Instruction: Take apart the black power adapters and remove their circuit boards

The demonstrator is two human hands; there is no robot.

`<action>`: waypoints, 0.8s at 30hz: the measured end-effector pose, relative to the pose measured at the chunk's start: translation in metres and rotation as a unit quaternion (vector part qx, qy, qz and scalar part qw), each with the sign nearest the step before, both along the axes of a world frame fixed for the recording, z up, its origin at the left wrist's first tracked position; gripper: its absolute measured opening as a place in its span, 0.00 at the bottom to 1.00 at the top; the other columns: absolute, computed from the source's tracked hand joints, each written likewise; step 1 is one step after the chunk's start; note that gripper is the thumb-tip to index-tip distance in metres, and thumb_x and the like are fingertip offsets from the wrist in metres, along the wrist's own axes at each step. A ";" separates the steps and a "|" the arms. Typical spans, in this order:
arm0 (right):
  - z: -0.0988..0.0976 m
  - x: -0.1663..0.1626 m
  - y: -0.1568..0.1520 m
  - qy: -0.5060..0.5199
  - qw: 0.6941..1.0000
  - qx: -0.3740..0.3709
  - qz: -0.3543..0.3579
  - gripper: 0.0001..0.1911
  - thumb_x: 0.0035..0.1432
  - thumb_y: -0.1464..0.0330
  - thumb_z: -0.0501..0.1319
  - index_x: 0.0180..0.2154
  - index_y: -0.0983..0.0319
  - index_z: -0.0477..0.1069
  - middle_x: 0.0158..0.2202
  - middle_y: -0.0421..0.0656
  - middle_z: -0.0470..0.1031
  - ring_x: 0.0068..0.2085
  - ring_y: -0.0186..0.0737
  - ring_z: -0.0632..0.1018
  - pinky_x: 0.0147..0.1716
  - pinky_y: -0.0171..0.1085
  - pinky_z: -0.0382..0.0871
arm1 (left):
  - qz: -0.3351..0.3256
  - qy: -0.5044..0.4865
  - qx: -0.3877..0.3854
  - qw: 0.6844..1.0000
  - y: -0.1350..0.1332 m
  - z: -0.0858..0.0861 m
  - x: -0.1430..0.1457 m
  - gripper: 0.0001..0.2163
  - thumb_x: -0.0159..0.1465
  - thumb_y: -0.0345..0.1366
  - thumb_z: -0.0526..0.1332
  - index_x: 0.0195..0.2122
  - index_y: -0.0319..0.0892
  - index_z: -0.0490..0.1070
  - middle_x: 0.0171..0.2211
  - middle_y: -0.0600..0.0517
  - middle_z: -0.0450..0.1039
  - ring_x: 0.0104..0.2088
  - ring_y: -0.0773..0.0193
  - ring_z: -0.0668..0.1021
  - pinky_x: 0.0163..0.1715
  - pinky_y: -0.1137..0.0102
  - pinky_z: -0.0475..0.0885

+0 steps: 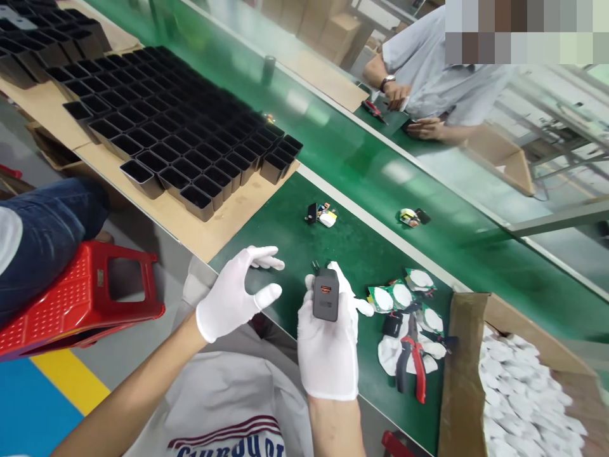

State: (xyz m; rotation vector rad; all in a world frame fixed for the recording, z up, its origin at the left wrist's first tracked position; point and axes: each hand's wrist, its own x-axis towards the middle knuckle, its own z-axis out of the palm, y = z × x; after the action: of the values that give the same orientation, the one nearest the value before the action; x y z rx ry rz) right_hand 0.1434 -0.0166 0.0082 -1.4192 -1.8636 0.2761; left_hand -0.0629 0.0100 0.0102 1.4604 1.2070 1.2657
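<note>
While the right hand (pixel 328 355) holds a charger (pixel 326 299) and the left hand (pixel 238 293) spreads wide, pliers (pixel 419 371) lie near boards (pixel 401 294).

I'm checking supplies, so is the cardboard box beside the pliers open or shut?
Open: white pieces show inside the cardboard box, uncovered from above.

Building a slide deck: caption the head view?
Gloved right hand holding a dark charger, gloved left hand open beside it.

Black charger (pixel 326 299) in right hand (pixel 328 362); pliers (pixel 412 363) nearby
</note>
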 end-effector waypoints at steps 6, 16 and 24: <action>-0.007 -0.024 -0.004 0.032 0.999 -0.014 0.003 0.22 0.75 0.67 0.54 0.66 0.55 0.70 0.54 0.52 0.83 0.55 0.53 0.84 0.52 0.55 0.84 | 0.031 0.038 -0.069 0.996 0.038 0.007 0.015 0.19 0.67 0.38 0.67 0.58 0.43 0.72 0.49 0.48 0.84 0.51 0.57 0.82 0.59 0.55 0.75; 0.021 -0.011 0.011 0.042 0.986 0.128 -0.098 0.15 0.68 0.68 0.68 0.55 0.57 0.77 0.52 0.52 0.83 0.56 0.56 0.84 0.52 0.56 0.83 | 0.103 0.072 -0.026 0.992 0.037 -0.001 0.015 0.13 0.74 0.42 0.61 0.56 0.44 0.73 0.44 0.50 0.85 0.51 0.56 0.82 0.60 0.55 0.73; 0.007 -0.018 0.018 -0.108 0.988 0.095 -0.056 0.07 0.71 0.67 0.65 0.47 0.56 0.83 0.47 0.47 0.86 0.45 0.48 0.87 0.43 0.46 0.84 | 0.028 0.078 0.041 0.996 0.030 0.003 0.002 0.10 0.74 0.33 0.55 0.52 0.46 0.73 0.45 0.49 0.83 0.49 0.56 0.82 0.55 0.56 0.75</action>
State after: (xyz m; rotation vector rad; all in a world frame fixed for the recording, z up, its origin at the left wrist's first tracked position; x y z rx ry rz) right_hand 0.1254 0.0016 0.0153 -1.4619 -1.9142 -0.1124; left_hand -0.0604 0.0401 0.0133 1.6201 1.3192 1.2703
